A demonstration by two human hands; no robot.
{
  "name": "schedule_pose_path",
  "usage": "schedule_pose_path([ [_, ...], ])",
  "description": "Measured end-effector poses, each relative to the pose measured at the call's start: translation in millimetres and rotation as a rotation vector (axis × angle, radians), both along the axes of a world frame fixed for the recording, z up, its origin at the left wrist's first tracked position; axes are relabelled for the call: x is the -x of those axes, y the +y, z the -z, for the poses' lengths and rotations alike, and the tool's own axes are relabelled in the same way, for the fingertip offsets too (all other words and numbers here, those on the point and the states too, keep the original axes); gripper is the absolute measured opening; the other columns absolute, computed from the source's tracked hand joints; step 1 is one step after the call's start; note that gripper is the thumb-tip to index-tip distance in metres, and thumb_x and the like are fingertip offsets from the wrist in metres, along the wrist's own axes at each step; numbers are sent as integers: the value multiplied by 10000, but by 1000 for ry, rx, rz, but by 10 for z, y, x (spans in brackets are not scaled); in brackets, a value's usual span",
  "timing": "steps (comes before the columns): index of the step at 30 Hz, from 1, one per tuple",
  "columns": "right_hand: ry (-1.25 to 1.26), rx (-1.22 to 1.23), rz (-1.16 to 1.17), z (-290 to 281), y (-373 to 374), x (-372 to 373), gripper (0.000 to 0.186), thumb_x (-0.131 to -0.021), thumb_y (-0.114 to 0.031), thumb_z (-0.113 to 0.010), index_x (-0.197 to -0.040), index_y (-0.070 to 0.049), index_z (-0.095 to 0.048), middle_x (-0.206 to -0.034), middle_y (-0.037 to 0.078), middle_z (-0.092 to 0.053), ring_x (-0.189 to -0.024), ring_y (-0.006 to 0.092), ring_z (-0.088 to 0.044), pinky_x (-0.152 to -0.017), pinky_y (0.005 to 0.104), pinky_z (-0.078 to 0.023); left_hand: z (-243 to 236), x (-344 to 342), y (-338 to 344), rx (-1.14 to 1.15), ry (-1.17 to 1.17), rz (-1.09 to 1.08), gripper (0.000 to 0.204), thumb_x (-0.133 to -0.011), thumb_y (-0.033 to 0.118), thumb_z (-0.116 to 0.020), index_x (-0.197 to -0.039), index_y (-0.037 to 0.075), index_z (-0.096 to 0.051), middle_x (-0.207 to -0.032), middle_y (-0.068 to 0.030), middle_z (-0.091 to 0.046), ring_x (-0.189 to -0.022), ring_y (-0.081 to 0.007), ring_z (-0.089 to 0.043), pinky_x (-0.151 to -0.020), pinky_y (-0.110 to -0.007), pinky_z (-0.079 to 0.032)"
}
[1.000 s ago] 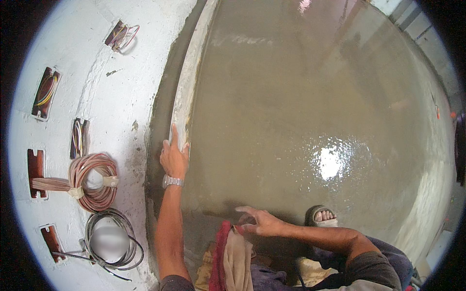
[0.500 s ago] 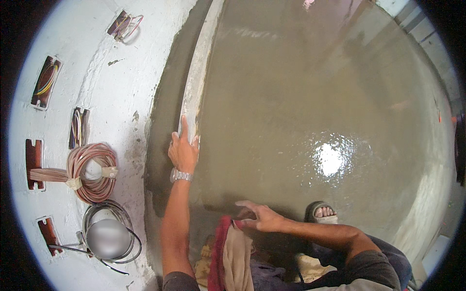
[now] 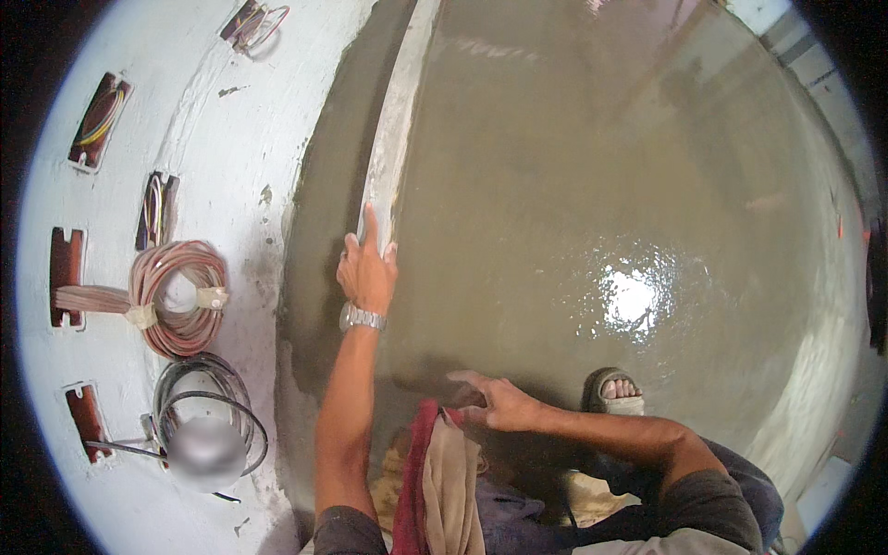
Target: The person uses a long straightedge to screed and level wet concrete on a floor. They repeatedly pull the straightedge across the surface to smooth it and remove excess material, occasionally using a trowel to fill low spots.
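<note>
A long pale straightedge [image 3: 392,120] lies on the smooth, wet grey-brown mortar floor [image 3: 536,203], running from my left hand to the top of the view. My left hand [image 3: 368,276], with a metal watch on its wrist, grips its near end, the index finger stretched along the top. My right hand [image 3: 499,403] hangs low in the middle, thumb and fingers apart, with nothing visible between them. Just beside its fingertips is a red and beige cloth [image 3: 449,486] draped over my leg; whether they touch I cannot tell.
On the left, the white wall [image 3: 222,166] holds several recessed boxes with wires. A coil of reddish cable [image 3: 153,338] and a black cable coil [image 3: 254,425] hang there. My sandalled foot [image 3: 615,393] stands on the mortar right of my right hand.
My left hand and the straightedge's near end have shifted slightly up and to the right in the view. The wall has shifted a little too. My right hand stays nearly in place.
</note>
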State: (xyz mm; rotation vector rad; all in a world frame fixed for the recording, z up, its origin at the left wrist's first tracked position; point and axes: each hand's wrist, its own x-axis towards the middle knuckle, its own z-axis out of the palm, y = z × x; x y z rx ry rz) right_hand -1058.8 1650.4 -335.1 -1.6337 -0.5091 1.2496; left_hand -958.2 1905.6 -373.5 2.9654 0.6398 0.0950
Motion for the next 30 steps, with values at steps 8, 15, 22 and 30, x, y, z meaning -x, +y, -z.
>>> schedule_pose_path([
  [8, -271, 88, -165, -109, -129, -200, 675, -835, -266, -650, -1394, -61, -333, -1124, 222, -621, -1053, 399, -593, -924, 453, -463, -18, -412, 55, 33, 15, -24, 828, -801, 292, -707, -1479, 280, -232, -995, -175, -562, -816, -358, -640, -689, -435, -535],
  [15, -289, 826, 198, -1028, -2802, -613, 612, -794, -92, -699, -1329, -16, -411, -988, 178, -652, -815, 261, -662, -739, 372, -550, -98, 42, -143, 83, 30, -5, 800, -820, 283, -685, -1479, 274, -231, -1036, -216, -555, -811, -374, -635, -684, -456, -523],
  [22, -441, 1144, 425, -1646, -3972, 248, 661, -768, -117, -696, -1354, -39, -399, -965, 204, -657, -853, 288, -667, -726, 394, -529, -95, -271, -38, 173, 30, 14, 811, -823, 257, -672, -1491, 248, -211, -1108, -268, -546, -822, -403, -633, -724, -470, -510],
  [30, -456, 862, 234, -1674, -2695, -374, 681, -792, -138, -701, -1377, -60, -362, -1026, 196, -659, -910, 314, -662, -751, 406, -532, 97, 314, -162, 42, -59, 88, 807, -820, 251, -681, -1483, 233, -221, -1036, -201, -532, -776, -353, -634, -667, -440, -525],
])
